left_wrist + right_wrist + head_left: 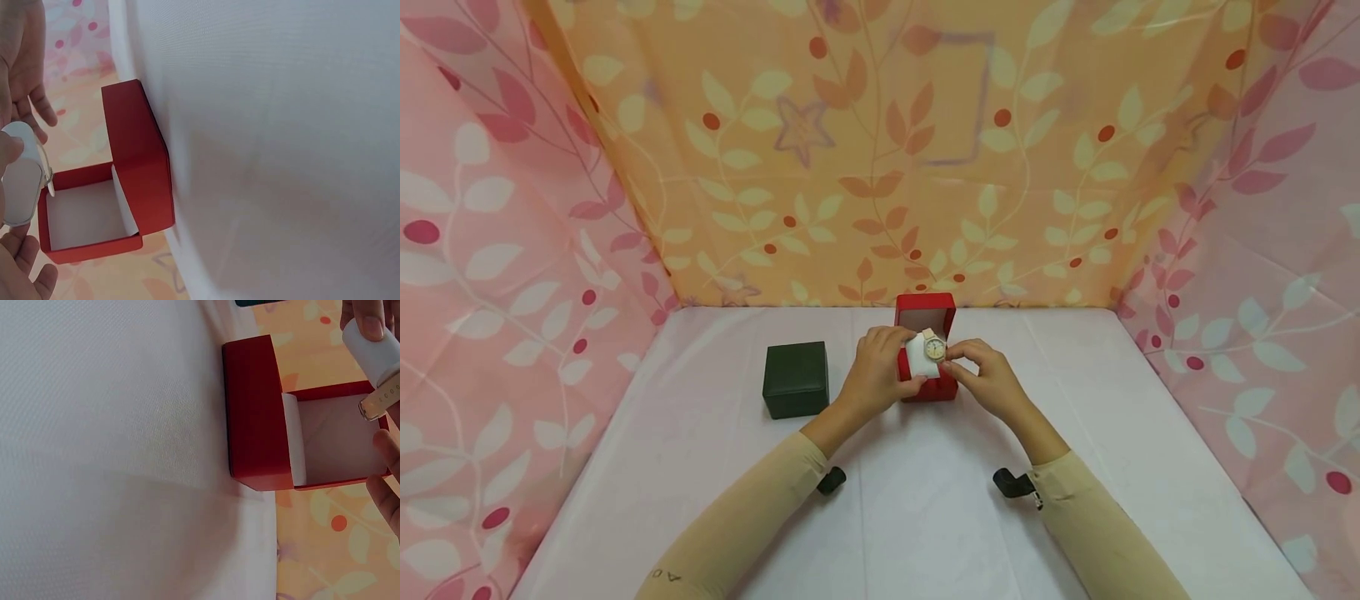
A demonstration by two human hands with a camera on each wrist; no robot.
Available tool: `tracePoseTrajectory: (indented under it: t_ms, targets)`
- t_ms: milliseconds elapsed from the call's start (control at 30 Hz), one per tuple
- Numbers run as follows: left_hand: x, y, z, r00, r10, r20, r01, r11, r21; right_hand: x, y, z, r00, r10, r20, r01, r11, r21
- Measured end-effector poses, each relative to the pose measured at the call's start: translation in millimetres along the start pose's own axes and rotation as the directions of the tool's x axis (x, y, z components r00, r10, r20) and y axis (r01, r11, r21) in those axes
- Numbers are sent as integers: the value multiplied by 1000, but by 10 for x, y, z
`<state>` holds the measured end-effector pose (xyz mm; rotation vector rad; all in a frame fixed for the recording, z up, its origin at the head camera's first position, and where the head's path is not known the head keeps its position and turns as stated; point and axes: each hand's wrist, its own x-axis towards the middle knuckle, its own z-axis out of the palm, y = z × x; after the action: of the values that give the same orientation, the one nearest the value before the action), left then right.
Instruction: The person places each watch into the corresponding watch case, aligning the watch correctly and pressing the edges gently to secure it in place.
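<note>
In the head view my left hand (872, 371) grips a white watch cushion (919, 360) between thumb and fingers, above the front of a raised-lid red box (927, 302). A small wristwatch (934, 348) with a pale cream strap sits at the cushion's right end. The strap's buckle end (374, 407) sticks out in the right wrist view; whether it is fastened cannot be told. My right hand (992, 379) is just right of the watch, thumb and fingers parted. Its fingertips (386, 447) appear apart from the strap there. White lining (87, 215) shows inside the lid.
A closed dark green box (796, 379) stands left of the red box on the white-covered table (925, 517). Patterned cloth (865, 150) hangs behind the table and along both sides. Black wrist pieces (1013, 483) show below both forearms.
</note>
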<state>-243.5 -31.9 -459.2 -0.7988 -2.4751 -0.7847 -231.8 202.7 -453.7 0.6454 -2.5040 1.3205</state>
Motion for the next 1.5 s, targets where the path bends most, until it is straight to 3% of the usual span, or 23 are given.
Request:
tracePoseTrajectory:
  t_ms: [367, 833, 1100, 1500]
  targets:
    - [-16, -68, 23, 1000, 1, -25, 0, 999, 32, -20, -5, 86, 1000, -26, -9, 25, 999, -40]
    - [9, -84, -22, 1000, -1, -15, 3, 995, 96, -60, -56, 171, 998, 39, -48, -39, 999, 0]
    - [-2, -100, -27, 1000, 5, -23, -3, 996, 91, -98, -35, 224, 996, -2, -85, 2, 1000, -6]
    - [-21, -104, -38, 998, 64, 23, -65, 997, 38, -59, 53, 12, 999, 2, 32, -1, 998, -58]
